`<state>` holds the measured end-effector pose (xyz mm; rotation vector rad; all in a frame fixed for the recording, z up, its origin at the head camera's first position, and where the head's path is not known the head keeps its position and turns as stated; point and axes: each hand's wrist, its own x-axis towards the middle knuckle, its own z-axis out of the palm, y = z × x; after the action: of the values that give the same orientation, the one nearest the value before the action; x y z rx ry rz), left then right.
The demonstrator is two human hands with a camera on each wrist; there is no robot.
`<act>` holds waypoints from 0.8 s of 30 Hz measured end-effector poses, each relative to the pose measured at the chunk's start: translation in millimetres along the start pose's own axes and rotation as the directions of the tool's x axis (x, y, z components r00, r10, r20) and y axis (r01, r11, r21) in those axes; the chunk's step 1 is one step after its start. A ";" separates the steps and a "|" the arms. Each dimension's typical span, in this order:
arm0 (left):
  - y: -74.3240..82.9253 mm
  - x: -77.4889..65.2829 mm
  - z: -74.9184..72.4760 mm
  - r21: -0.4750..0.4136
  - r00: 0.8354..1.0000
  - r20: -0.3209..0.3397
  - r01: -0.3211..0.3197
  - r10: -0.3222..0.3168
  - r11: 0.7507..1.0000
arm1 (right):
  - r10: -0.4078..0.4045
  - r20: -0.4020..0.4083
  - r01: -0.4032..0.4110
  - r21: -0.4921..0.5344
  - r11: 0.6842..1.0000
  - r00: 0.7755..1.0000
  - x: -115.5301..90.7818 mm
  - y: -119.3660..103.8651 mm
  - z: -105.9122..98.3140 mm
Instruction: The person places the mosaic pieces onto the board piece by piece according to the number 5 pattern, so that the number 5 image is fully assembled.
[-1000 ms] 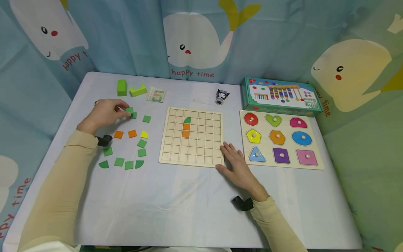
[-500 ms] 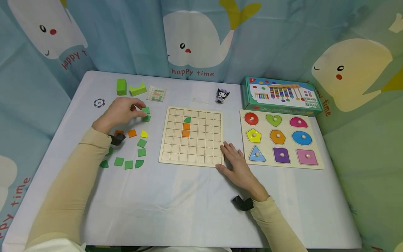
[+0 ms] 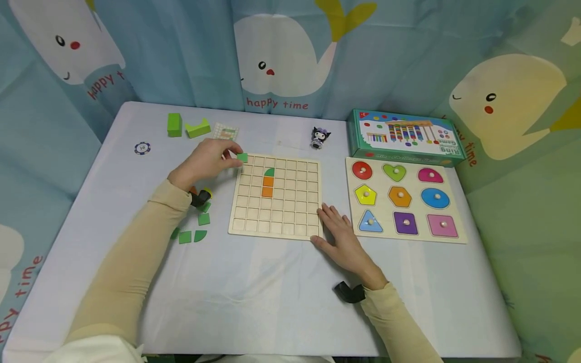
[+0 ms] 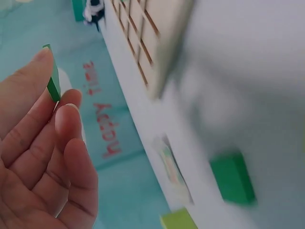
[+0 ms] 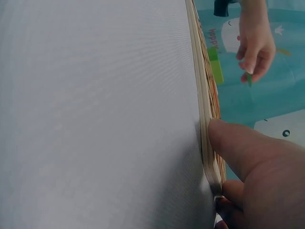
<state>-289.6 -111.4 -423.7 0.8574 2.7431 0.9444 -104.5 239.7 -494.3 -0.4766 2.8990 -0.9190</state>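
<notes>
Between thumb and fingers my left hand [image 3: 206, 159] pinches a green square tile [image 3: 242, 158], held in the air over the far left corner of the wooden grid board [image 3: 254, 222]. The left wrist view shows this green tile [image 4: 53, 76] edge-on. On the board, a green quarter-round tile [image 3: 270, 172] sits above two orange square tiles [image 3: 268, 186] in one column. My right hand [image 3: 342, 244] rests with extended fingers at the board's near right corner, its thumb [image 5: 238, 143] touching the edge. Several loose green tiles [image 3: 204, 219] lie left of the board, some hidden behind my left arm.
A pattern card [image 3: 225, 132] and green blocks [image 3: 174, 125] stand at the back left, near a poker chip [image 3: 142, 148]. A small figurine [image 3: 320, 137] is behind the board. To the right are a shape puzzle [image 3: 381, 194] and a green box [image 3: 406, 138].
My left hand has carried the green square tile rightward, from over the loose tiles to the board's far left corner. The poker chip has come into view. My right hand has stayed put.
</notes>
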 end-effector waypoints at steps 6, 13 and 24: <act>16.0 15.1 13.0 -0.020 0.999 0.019 -0.050 0.051 0.999 | 0.007 0.010 -0.007 0.002 1.000 1.000 0.4 -1.8 -1.1; 32.0 29.5 28.3 -0.047 0.997 0.065 -0.040 0.043 0.998 | 0.006 0.009 -0.006 -0.001 1.000 1.000 0.5 -1.1 -0.9; 44.8 46.2 50.4 -0.065 0.995 0.096 -0.026 0.032 0.998 | 0.002 0.009 -0.002 0.001 1.000 1.000 0.1 -0.6 -0.5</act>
<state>-292.6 -30.4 -433.9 0.9090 2.6112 0.9631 -104.5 239.5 -493.5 -0.4768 2.8901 -0.9163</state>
